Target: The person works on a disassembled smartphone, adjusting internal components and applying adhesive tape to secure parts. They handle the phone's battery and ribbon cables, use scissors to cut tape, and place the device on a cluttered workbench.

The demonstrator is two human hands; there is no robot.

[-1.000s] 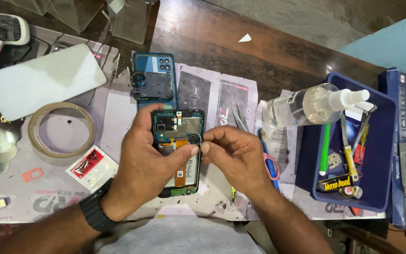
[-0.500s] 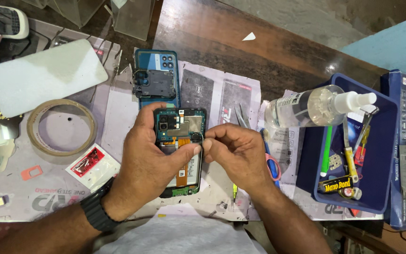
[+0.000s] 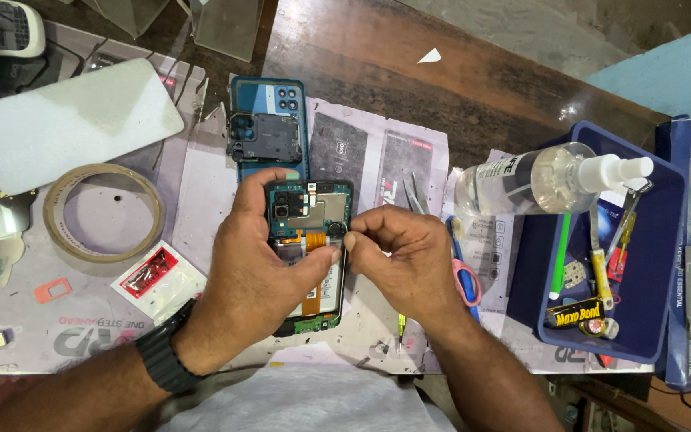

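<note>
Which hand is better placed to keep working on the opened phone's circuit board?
Probably the right hand: its pinched fingertips sit at the black opened phone, beside the board, while the left hand grips the phone body, steadying it.

I work at a phone repair bench: an opened phone [image 3: 307, 256], a detached back cover [image 3: 268, 128], tape roll [image 3: 104, 212], spray bottle [image 3: 541, 178] and a tool tray [image 3: 665, 264] crowd my wooden table [image 3: 377, 56].

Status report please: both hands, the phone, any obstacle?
Left hand grips opened phone. Right hand pinches at its edge. Nothing blocking; tweezers lie beside.
</note>
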